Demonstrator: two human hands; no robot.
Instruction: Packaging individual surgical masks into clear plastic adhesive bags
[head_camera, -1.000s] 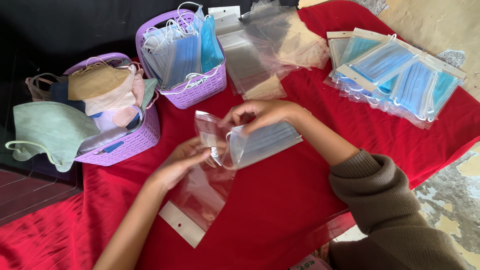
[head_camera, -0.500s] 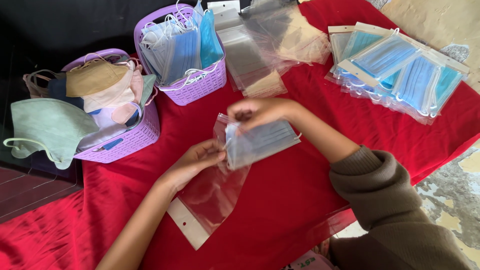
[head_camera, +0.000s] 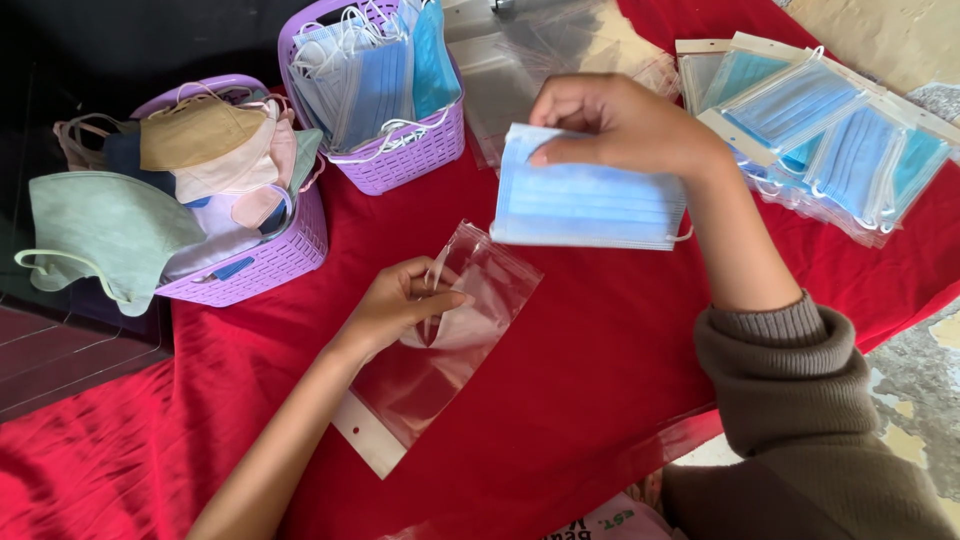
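My right hand (head_camera: 625, 125) holds a light blue pleated face mask (head_camera: 585, 205) by its top edge, lifted above the red cloth (head_camera: 600, 370). My left hand (head_camera: 400, 300) pinches the mouth of a clear plastic bag (head_camera: 440, 340) with a white header strip, which lies flat on the cloth. The mask hangs to the right of the bag's opening and is outside it.
A purple basket (head_camera: 400, 160) of blue masks stands at the back. Another purple basket (head_camera: 260, 265) of coloured cloth masks sits at the left. Empty clear bags (head_camera: 520, 70) lie behind, and bagged blue masks (head_camera: 820, 130) are stacked at the right.
My right hand has pulled the blue mask up and to the right, away from the bag. My left hand stays on the bag's mouth, which now lies flatter on the cloth.
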